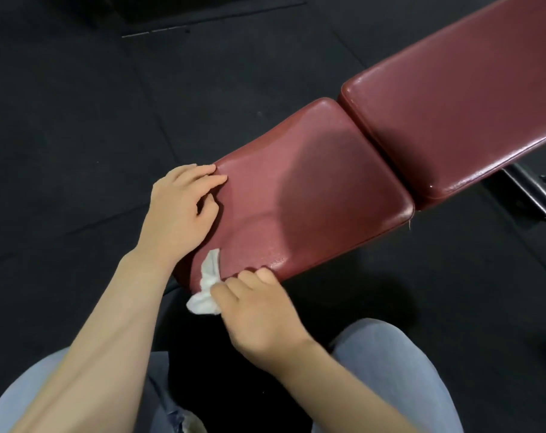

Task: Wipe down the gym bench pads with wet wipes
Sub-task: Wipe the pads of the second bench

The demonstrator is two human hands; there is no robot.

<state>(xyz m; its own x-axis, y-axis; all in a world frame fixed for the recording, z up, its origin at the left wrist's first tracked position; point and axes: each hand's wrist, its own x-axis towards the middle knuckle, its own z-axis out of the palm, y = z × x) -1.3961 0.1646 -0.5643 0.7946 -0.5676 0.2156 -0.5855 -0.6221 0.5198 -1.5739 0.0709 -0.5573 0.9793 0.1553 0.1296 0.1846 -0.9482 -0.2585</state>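
A dark red seat pad [312, 189] of the gym bench lies in the middle, with the longer back pad [459, 98] running up to the right. My left hand [181, 210] rests on the seat pad's left end, fingers curled over its edge. My right hand [259, 314] pinches a crumpled white wet wipe [207, 289] against the pad's near corner; part of the wipe hangs below the edge. A darker damp patch shows across the seat pad.
Black rubber floor mats [78, 120] surround the bench. A black metal frame foot [534, 195] sticks out under the back pad at right. My knees in light blue jeans [399, 364] sit at the bottom of the view.
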